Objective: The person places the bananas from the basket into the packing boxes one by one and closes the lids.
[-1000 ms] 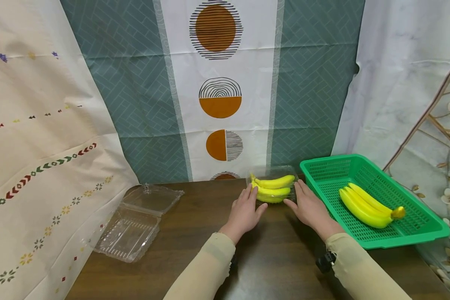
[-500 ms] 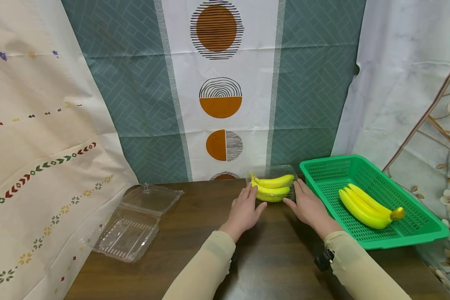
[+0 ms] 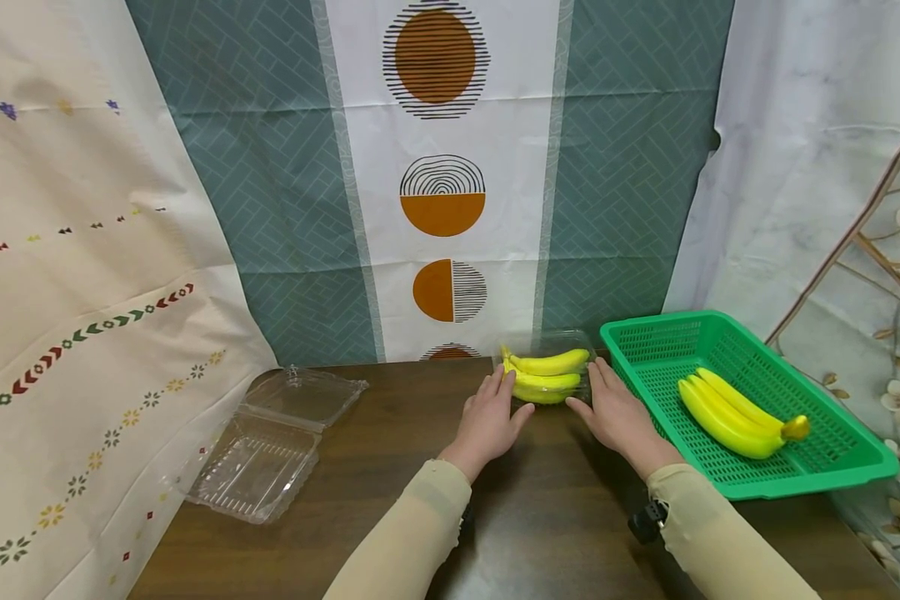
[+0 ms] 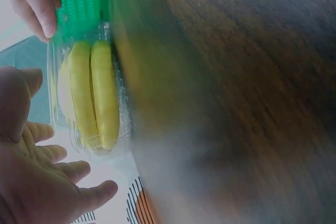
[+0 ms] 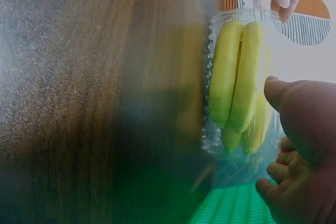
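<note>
A clear plastic clamshell box (image 3: pixel 562 340) stands at the back of the table with a bunch of yellow bananas (image 3: pixel 547 383) inside. Its transparent wall shows in both wrist views; whether the lid is fastened I cannot tell. My left hand (image 3: pixel 486 421) lies at the box's left end, fingers extended and spread in the left wrist view. At the right end is my right hand (image 3: pixel 618 410), thumb apart from the other fingers. Both hands reach the box's edges, though exact contact is hard to make out.
To the right, a green plastic basket (image 3: pixel 660 342) holds another banana bunch (image 3: pixel 735 412). A second clear clamshell box (image 3: pixel 255 471) lies opened out at the left of the brown wooden table (image 3: pixel 390 467). Patterned cloths (image 3: pixel 292 208) hang behind and at both sides.
</note>
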Demonstrator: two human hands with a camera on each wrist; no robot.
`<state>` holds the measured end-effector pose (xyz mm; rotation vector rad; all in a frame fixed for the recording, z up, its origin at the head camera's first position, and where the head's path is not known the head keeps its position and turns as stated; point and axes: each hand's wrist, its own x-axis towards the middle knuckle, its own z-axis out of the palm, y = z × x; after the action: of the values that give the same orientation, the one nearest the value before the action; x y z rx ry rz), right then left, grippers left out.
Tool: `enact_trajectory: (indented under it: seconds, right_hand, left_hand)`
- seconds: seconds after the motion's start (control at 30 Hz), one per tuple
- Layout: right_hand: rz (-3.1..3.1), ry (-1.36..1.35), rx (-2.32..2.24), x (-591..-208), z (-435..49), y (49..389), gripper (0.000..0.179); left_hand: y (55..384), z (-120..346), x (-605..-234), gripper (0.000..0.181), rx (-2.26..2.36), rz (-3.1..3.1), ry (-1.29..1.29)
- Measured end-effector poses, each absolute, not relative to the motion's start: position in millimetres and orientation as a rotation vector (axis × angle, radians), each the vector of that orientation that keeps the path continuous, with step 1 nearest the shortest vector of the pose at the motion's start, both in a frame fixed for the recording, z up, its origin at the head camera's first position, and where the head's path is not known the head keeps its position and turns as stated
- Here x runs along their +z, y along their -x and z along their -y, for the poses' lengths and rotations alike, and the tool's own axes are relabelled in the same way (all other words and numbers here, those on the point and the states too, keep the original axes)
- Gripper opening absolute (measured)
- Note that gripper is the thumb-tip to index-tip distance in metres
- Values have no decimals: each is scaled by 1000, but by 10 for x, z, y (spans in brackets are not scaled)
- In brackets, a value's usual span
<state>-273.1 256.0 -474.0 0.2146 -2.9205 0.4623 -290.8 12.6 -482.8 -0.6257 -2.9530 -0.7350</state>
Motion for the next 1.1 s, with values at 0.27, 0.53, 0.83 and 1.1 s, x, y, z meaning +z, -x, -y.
enact_trajectory:
  seconds: [0.27,0.53,0.83,1.1]
  right_hand:
    - [2930,-189,491,-4748,-2550,2727,87]
    - [2918,-190,520,-4757,-2544,2723,87]
    - [2913,-164,562,-4775,-2545,2685,90]
    - [2901,-180,570,-4783,-2520,2647,92]
  left_hand:
    - [2894,-104,-4798,77,-743,2959,640]
    - [2898,-95,-4774,77,-744,2963,644]
    - [2892,-67,-4809,77,-775,2949,632]
    - [2876,-21,-4823,76,-785,2932,616]
